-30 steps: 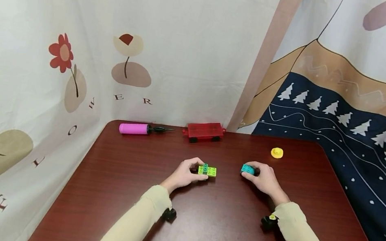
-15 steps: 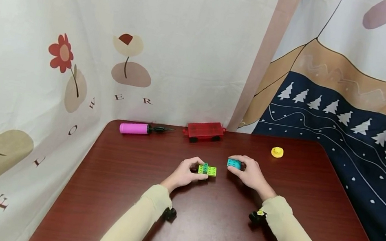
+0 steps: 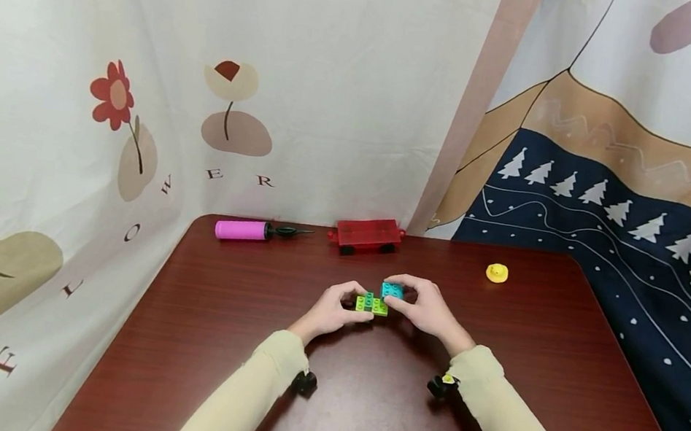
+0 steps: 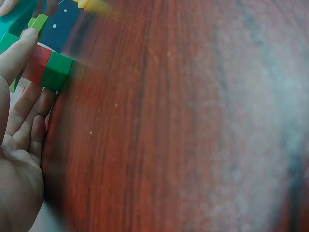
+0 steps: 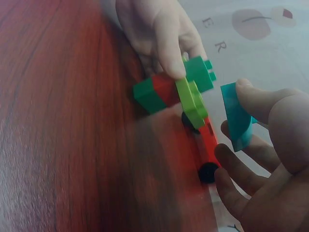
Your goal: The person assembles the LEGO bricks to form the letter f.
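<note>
My left hand steadies a small stack of toy building bricks on the table, thumb and fingers gripping its sides. In the right wrist view the stack has a green brick at the bottom, a red brick above it, then a long lime brick and a green brick on top. My right hand pinches a teal brick with a curved underside. That teal brick is raised beside the top green brick, over the lime brick's right end, with a gap showing between them in the right wrist view.
Along the table's back edge lie a pink hand pump with a black nozzle end and a red wheeled toy wagon. A yellow rubber duck sits at the back right. Printed cloth hangs behind the table.
My right hand has carried the teal brick leftward, from well right of the stack to over its right end. The left hand and stack have stayed in place.
</note>
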{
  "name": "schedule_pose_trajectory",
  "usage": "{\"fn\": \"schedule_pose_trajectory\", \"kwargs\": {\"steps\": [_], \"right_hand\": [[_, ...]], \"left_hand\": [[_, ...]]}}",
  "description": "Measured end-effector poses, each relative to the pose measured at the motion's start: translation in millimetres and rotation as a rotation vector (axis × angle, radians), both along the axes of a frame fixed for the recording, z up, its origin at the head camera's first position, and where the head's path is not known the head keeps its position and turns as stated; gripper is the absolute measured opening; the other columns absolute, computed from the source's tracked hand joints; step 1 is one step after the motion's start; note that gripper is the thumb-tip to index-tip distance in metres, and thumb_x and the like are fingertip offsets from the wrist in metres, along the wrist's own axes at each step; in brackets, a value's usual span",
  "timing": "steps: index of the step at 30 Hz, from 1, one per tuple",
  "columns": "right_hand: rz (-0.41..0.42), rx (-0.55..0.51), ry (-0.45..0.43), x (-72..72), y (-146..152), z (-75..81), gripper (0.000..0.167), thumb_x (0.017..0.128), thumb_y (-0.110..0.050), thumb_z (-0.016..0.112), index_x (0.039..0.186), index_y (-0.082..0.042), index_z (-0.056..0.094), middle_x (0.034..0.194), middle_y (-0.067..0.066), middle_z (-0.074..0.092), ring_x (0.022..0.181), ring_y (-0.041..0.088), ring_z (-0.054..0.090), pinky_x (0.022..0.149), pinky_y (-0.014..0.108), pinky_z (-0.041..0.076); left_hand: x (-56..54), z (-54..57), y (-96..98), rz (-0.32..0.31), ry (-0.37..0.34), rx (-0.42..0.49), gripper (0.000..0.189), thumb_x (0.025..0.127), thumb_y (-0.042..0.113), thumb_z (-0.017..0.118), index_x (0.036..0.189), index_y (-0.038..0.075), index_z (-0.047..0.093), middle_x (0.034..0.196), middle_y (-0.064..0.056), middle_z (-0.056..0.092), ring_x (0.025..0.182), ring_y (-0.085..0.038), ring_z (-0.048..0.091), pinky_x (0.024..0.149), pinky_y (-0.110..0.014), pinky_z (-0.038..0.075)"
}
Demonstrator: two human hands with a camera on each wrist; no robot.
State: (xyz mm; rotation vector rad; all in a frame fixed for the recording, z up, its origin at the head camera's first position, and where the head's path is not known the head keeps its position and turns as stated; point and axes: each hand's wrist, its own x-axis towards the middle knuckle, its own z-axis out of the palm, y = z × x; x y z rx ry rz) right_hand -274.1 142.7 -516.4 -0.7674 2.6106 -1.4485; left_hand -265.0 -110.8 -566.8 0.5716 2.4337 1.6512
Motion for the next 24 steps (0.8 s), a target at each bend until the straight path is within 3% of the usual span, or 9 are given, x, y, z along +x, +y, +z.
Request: {"fn": "schedule_pose_trajectory", "kwargs": {"steps": [19,24], "right_hand": [[0.085,0.030,0.027,2.8,-19.0,2.2,0.034,0.095,-0.022,0.080,0.127,-0.015,0.072,0.119,0.000,0.073,0.104,0.018,0.064,0.093,0.041,0.056],[0.090,0.043,0.047,3.5,-22.3,2.2,0.036,0.096,-0.022,0.080,0.130,-0.011,0.070,0.120,0.000,0.072,0.104,0.018,0.064,0.091,0.040,0.057]], "left_hand": [[-0.8,-2.3,2.5,0.002,0.040,0.036,0.030,0.088,0.013,0.087,0.114,0.016,0.071,0.110,-0.003,0.074,0.097,-0.020,0.068,0.084,-0.035,0.053],[-0.3,-1.3,2.0,-0.003,0.039,0.030,0.029,0.088,0.015,0.087,0.113,0.017,0.071,0.109,-0.002,0.074,0.097,-0.019,0.068,0.086,-0.036,0.053]]}}
